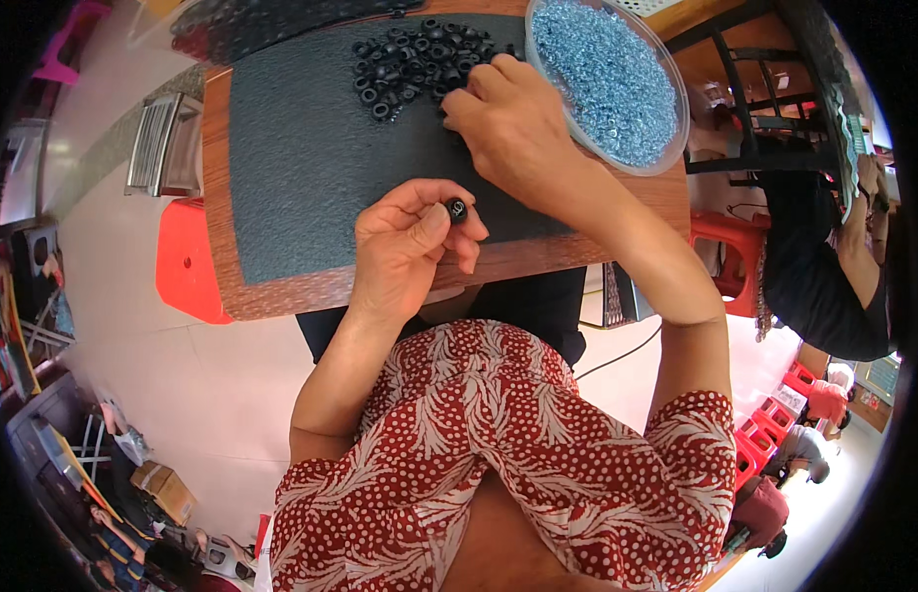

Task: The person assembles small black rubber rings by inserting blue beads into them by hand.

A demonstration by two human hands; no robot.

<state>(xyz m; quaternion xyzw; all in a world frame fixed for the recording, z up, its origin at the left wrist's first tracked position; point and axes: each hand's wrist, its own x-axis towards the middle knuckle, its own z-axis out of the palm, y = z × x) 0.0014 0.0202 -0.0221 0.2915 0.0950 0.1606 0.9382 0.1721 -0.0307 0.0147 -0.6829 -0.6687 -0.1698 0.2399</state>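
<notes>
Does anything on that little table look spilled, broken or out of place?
Nothing stands out. The black rings sit in a loose pile on the dark mat, the small bluish metal pieces stay inside their clear bowl, and the left hand pinches one ring.

A small black ring sits between my fingertips, above a dark grey mat laid over a reddish-brown wooden table. More black rings lie heaped beside a clear bowl of pale blue metal eyelets. My blouse is red with white dots and leaves; the stool is bright red.
</notes>
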